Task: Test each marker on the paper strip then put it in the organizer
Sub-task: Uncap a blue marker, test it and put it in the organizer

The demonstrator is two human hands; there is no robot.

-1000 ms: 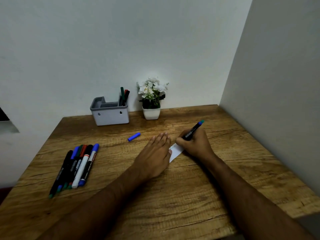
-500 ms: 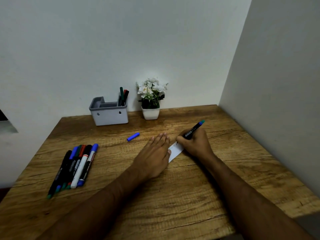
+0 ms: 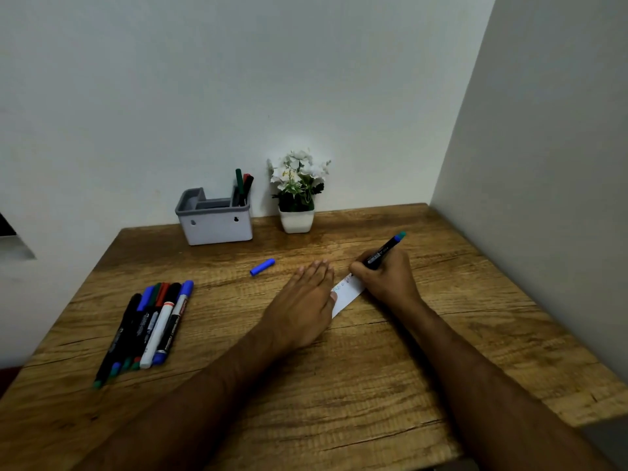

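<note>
The left hand (image 3: 306,300) lies flat with straight fingers, pressing on the paper strip (image 3: 348,294) at the middle of the tabletop (image 3: 373,385); the right hand (image 3: 390,277) grasps a black marker (image 3: 385,249), its tip down on the strip, its blue-green end pointing to 2 o'clock. A blue cap (image 3: 262,267) lies at 11 o'clock from the left hand; the grey organizer (image 3: 215,222), with some markers standing in its right compartment, stands at 12 o'clock by the wall, a flower pot (image 3: 296,220) just beside it; a row of markers (image 3: 149,324) lies at 9 o'clock.
</note>
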